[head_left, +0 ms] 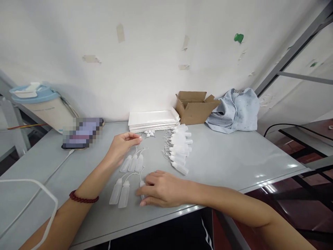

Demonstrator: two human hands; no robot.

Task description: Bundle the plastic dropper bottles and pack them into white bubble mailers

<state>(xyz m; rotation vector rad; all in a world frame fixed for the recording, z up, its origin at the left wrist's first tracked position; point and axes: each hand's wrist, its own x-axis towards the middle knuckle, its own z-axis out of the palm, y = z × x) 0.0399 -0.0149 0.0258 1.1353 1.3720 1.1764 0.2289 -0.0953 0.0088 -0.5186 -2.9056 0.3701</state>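
My left hand (pixel 122 144) hovers over the grey table (pixel 234 156) with fingertips pinched on a tiny white cap. Below it lie three small translucent squeeze bottles (pixel 132 163) side by side. Two more bottles (pixel 119 191) lie nearer me. My right hand (pixel 160 189) rests on the table, fingers curled over another small bottle (pixel 142 184) that is mostly hidden. A row of several capped bottles (pixel 179 147) lies to the right, and loose white caps (pixel 149 132) sit near the back.
A stack of flat white trays (pixel 153 121) stands at the back, with an open cardboard box (pixel 195 107) and a blue cloth bag (pixel 236 110) to its right. A phone (pixel 82 133) with a white cable lies at left, beside a lidded bucket (pixel 39 104).
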